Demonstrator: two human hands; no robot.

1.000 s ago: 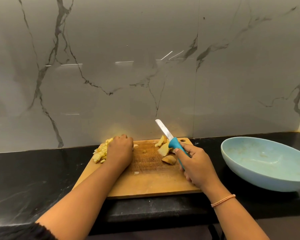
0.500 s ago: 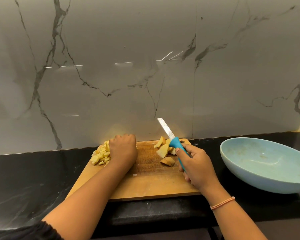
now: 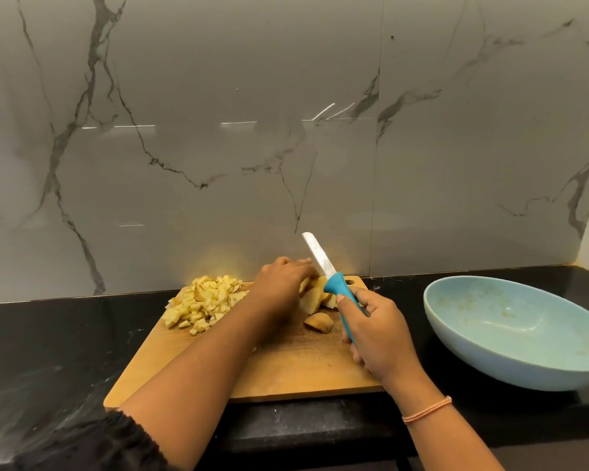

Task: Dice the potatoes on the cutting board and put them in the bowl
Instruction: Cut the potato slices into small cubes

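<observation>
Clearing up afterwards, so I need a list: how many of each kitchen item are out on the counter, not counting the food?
Cutting board: 1
Knife: 1
Bowl: 1
Total: 3

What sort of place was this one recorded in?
Most likely a home kitchen counter: a black stone countertop against a marble-look wall, with a wooden cutting board carrying diced potato, a knife in the right hand and a blue bowl alongside.

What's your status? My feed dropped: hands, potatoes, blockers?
Left hand at chunks, right hand grips knife. Dice piled on board, none in bowl. Nothing blocking.
</observation>
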